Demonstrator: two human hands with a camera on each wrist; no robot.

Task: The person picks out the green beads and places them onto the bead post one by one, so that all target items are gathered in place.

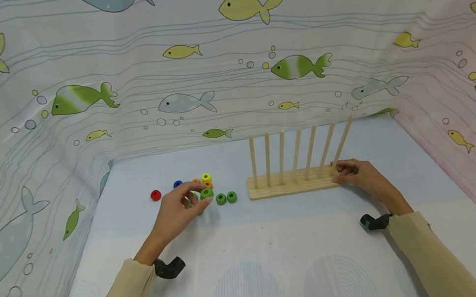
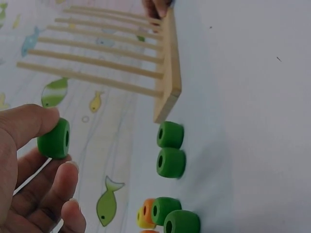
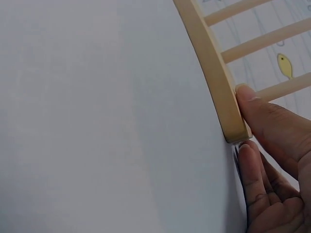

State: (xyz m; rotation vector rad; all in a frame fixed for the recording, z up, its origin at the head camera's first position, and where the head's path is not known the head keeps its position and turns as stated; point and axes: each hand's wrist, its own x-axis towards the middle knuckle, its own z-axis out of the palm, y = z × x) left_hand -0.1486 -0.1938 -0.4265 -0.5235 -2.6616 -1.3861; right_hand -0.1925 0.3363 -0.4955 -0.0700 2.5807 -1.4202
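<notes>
My left hand (image 1: 181,206) pinches a green bead (image 1: 206,193) between thumb and fingers, above the table. In the left wrist view that green bead (image 2: 55,138) shows its hole facing the peg rack. At the right end of the wooden peg rack (image 1: 294,188), my right hand (image 1: 357,173) grips the base. The right wrist view shows the thumb on top of the base (image 3: 214,77) and the other fingers by its end. Several upright pegs stand on the rack with no beads on them. Two loose green beads (image 1: 226,198) lie between the left hand and the rack.
Around the left hand lie a red bead (image 1: 155,195), a blue bead (image 1: 177,184), a yellow bead (image 1: 206,177) and orange beads (image 1: 208,185), some partly hidden. More green beads (image 2: 182,223) sit near them. A fish-patterned sheet (image 1: 211,72) rises behind the white table (image 1: 277,247).
</notes>
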